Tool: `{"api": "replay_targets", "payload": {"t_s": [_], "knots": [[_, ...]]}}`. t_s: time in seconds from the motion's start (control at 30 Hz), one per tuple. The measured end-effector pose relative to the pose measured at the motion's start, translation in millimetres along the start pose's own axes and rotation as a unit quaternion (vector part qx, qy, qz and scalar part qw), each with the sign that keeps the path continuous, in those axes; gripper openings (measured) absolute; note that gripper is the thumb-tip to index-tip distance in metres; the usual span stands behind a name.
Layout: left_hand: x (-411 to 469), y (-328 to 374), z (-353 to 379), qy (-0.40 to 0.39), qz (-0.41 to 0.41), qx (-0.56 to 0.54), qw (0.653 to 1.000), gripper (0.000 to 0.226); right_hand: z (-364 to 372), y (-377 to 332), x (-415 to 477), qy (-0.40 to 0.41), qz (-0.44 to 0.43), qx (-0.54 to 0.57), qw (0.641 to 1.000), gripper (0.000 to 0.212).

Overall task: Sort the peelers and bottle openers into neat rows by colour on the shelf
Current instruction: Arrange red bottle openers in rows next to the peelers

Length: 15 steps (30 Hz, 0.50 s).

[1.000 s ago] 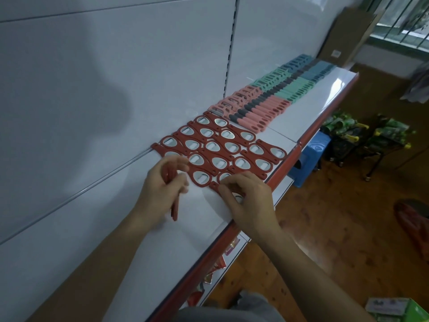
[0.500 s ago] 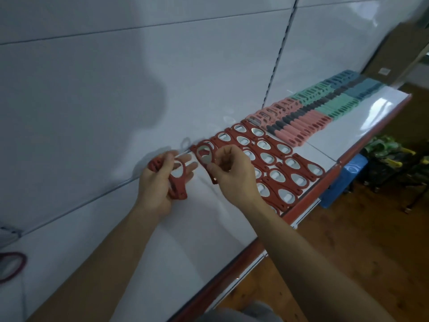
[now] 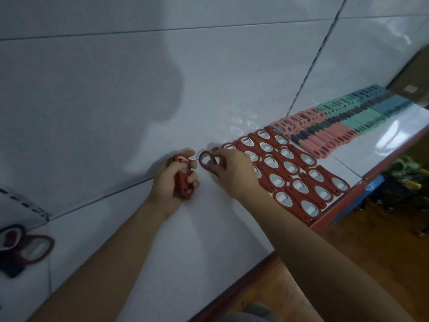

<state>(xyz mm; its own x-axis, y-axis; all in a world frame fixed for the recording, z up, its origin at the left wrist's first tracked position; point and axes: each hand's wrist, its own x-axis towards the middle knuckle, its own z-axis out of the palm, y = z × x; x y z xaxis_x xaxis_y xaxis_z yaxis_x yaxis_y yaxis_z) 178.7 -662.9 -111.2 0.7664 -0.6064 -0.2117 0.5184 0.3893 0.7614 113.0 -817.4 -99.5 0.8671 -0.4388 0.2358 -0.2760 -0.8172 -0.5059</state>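
**Desk:** What are the hands doing on the head feed?

**Operator:** I'm gripping a small stack of red openers (image 3: 183, 182) in the left hand (image 3: 168, 184), with the fingers curling round it. The right hand (image 3: 234, 173) is pinching a single red bottle opener (image 3: 207, 161) between thumb and fingertips, close beside the left.

**Desk:** Where is that opener sitting?

**Operator:** I'm holding it at the back of the white shelf (image 3: 162, 247), just left of the laid-out red rows (image 3: 290, 168). It's tilting up, and I can't tell whether it's touching the shelf.

**Desk:** And the rest of the stock?

**Operator:** The red rows are lying flat, packed side by side and reaching the shelf's front edge. Beyond them, the pink peelers (image 3: 325, 140) are lying in a block, then the green peelers (image 3: 357, 119), then the blue peelers (image 3: 392, 103) at the far end. A few loose dark red openers (image 3: 32, 251) are lying far to the left, well apart from the hands, blurring at the frame edge.
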Motion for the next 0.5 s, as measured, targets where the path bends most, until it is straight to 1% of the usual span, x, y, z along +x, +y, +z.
{"api": "replay_targets", "payload": {"t_s": [0.03, 0.1, 0.17, 0.23, 0.3, 0.4, 0.5], "knots": [[0.3, -1.1, 0.2, 0.007, 0.005, 0.009, 1.0, 0.027, 4.1, 0.6, -2.6, 0.021, -0.001, -0.012, 1.0, 0.029], [0.1, -1.7, 1.0, 0.008, 0.019, 0.043, 0.999, 0.027, 8.3, 2.4, -12.7, 0.054, -0.008, -0.012, 0.998, 0.025], [0.5, -1.9, 2.0, 0.005, 0.038, 0.077, 0.996, 0.027, 11.4, 4.5, -22.1, 0.044, -0.018, -0.017, 0.999, 0.021], [0.3, -3.5, 3.3, 0.017, 0.054, 0.093, 0.994, 0.024, 14.0, 5.7, -26.4, 0.028, -0.023, -0.034, 0.999, 0.026], [-0.8, -2.6, 5.1, 0.045, 0.068, 0.099, 0.992, 0.022, 15.3, 5.5, -25.4, 0.031, -0.019, -0.048, 0.998, 0.031], [-0.8, -1.3, 5.6, 0.07, 0.087, 0.103, 0.988, 0.019, 16.0, 5.7, -23.0, 0.032, -0.016, -0.058, 0.998, 0.032], [2.4, -1.3, 3.4, 0.075, 0.062, 0.069, 0.993, 0.017, 17.7, 8.7, -21.3, 0.041, -0.012, -0.057, 0.997, 0.031]]}}
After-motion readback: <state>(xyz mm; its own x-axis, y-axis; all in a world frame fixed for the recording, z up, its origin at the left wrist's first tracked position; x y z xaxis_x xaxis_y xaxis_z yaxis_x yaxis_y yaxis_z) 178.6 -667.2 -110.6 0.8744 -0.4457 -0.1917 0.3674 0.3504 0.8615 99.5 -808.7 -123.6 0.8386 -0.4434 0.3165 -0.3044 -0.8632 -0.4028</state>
